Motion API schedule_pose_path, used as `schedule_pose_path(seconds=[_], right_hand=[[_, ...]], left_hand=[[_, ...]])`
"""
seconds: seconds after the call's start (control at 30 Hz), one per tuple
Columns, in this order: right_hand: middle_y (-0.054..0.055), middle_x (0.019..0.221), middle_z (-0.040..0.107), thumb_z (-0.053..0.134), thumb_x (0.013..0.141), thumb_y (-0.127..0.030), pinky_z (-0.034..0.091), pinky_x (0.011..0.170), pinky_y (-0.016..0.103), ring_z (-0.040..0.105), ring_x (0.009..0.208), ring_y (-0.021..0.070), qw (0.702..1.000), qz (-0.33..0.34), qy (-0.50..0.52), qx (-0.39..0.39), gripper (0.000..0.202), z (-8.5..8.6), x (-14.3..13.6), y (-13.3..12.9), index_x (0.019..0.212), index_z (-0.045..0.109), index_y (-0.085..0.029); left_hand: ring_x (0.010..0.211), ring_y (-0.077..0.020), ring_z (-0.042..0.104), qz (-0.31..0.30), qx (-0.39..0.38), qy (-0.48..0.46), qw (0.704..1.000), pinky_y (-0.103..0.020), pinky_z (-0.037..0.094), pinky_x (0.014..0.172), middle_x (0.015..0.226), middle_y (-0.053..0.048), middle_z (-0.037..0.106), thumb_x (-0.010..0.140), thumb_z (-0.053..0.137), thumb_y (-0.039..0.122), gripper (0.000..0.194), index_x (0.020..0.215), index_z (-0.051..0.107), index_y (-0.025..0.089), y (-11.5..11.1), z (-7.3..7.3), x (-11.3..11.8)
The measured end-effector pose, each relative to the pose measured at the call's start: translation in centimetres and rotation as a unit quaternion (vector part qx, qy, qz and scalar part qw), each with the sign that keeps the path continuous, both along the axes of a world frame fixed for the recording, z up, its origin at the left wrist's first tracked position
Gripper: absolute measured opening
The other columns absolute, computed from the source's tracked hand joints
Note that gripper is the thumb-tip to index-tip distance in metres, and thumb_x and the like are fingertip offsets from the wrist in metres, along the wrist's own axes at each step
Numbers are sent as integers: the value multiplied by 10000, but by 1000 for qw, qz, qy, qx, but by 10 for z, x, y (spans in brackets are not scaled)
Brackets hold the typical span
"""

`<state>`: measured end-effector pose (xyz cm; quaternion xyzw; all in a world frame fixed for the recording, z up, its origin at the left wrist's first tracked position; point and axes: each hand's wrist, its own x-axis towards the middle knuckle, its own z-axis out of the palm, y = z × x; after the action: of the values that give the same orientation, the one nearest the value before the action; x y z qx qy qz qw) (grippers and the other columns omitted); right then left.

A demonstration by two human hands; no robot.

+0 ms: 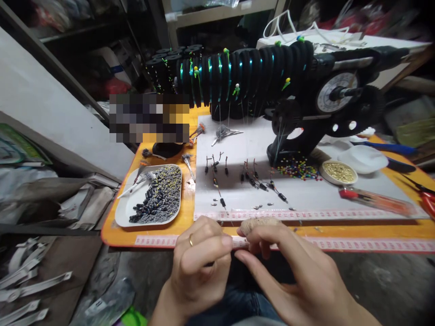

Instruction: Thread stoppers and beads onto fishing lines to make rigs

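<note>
Pinching together at the desk's near edge, the fingers [217, 240] of the left hand [199, 267] are curled narrow, and whether anything thin is gripped cannot be told. A rough, rounded cork-like lump [260, 222] is touched by the right hand [292, 267], its fingers loosely bent. Beyond, small dark sleeved pieces [217, 183] are scattered on a smooth white mat [306, 194]; a white oval tray [124, 210] lies toward the left edge.

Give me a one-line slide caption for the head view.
Both hands, left hand and right hand, pinch something small at the orange table edge.
</note>
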<state>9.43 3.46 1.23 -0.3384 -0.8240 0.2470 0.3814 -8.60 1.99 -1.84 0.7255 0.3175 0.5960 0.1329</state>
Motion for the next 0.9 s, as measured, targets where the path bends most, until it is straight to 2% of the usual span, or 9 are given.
schedule_pose_path(seconds=[0.23, 0.37, 0.43, 0.53, 0.6, 0.63, 0.7, 0.8, 0.9], right_hand=[[32, 846, 689, 553, 891, 19, 562, 697, 300, 697, 766, 188, 997, -19, -22, 64, 301, -2, 1, -6, 1034, 481, -236], [50, 846, 709, 554, 895, 10, 552, 664, 327, 702, 759, 219, 996, -21, -44, 79, 319, 2, 4, -7, 1077, 475, -240], [36, 837, 686, 534, 897, 16, 549, 668, 315, 689, 745, 200, 997, -25, -39, 67, 314, 6, 5, -7, 1054, 470, -248], [-3, 819, 623, 518, 896, 22, 551, 693, 259, 661, 728, 142, 999, -32, 17, 5, 294, 13, 8, -5, 963, 467, -260], [-18, 822, 597, 539, 891, 5, 550, 709, 229, 656, 758, 123, 997, -25, 62, -46, 282, 17, 11, -3, 929, 462, -263], [-23, 826, 590, 550, 889, -9, 550, 710, 220, 653, 770, 120, 995, -17, 77, -64, 273, 19, 13, 0, 922, 458, -264], [-28, 830, 578, 555, 891, -31, 550, 699, 212, 644, 774, 116, 993, -2, 73, -89, 260, 24, 17, 5, 925, 454, -268], [-34, 823, 572, 542, 895, -38, 539, 661, 202, 624, 737, 106, 996, 9, 9, -92, 246, 32, 21, 15, 925, 457, -266], [-45, 792, 573, 530, 883, -21, 520, 612, 177, 609, 691, 90, 996, 20, -27, -84, 249, 39, 21, 22, 912, 464, -260]], left_hand=[[640, -125, 504, 48, 22, -35, 998, -293, 531, 631, 814, 35, 600, 745, 547, -144, 779, 1374, 434, 302, -2, -4, 4], [657, -114, 530, 72, 38, -59, 995, -291, 543, 655, 834, 36, 587, 730, 557, -172, 743, 1328, 464, 259, 1, -1, 8], [684, -116, 555, 73, 27, -77, 994, -287, 552, 666, 841, 34, 582, 765, 553, -168, 689, 1298, 464, 259, 2, 1, 11], [777, -123, 615, 29, -47, -103, 993, -281, 582, 681, 1098, -45, 629, 871, 484, -115, 622, 1321, 405, 307, 1, 3, 15], [832, -130, 650, -18, -101, -72, 992, -276, 596, 678, 1358, -135, 568, 905, 453, -83, 631, 1375, 353, 326, 2, 4, 18], [834, -136, 662, -33, -111, -38, 993, -272, 598, 671, 1405, -167, 553, 907, 466, -71, 645, 1405, 336, 318, 2, 5, 19], [771, -145, 673, -26, -103, 23, 994, -270, 599, 663, 1256, -166, 667, 902, 544, -34, 650, 1441, 345, 269, 5, 7, 20], [682, -147, 689, 18, -46, 70, 996, -271, 601, 678, 942, -76, 766, 899, 655, 39, 616, 1442, 414, 202, 11, 12, 15], [807, -169, 751, 6, 15, 140, 990, -266, 603, 735, 973, -86, 799, 904, 656, 30, 489, 1363, 546, 154, 15, 19, 3]])
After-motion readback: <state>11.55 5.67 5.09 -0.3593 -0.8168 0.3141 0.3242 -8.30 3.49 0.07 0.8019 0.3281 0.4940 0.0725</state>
